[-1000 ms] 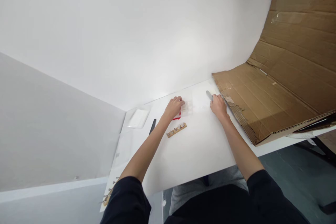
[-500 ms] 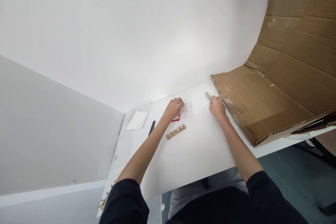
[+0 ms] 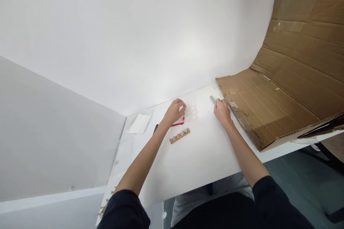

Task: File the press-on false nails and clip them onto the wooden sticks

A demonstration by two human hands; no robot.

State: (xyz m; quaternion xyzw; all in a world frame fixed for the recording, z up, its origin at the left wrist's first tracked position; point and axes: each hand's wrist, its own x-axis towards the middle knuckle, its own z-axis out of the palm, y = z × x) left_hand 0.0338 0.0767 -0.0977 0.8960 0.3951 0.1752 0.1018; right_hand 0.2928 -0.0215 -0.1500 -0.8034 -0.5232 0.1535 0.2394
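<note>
My left hand (image 3: 174,111) hovers low over the far middle of the table, its fingers curled together in a pinch. Whatever is between the fingertips, if anything, is too small to make out. Under and beside it lie a red-edged clear bag (image 3: 177,124) and a clear plastic bag (image 3: 191,113) with small pale pieces. Farther right, my right hand (image 3: 222,110) is closed round a tool with a grey handle (image 3: 213,100); its working end is hidden. Nearer to me rests a wooden strip (image 3: 179,136) with several small metal fittings along it.
A big cardboard sheet (image 3: 247,103) lies and leans at the right. On the left are a clear bag with a white content (image 3: 139,123) and a dark handle end (image 3: 156,128), partly behind my left forearm. Another fitted strip (image 3: 102,210) sits at the near-left corner.
My left hand has moved slightly left, showing more of the red-edged bag. My right hand keeps its hold on the grey-handled tool and has hardly moved.
</note>
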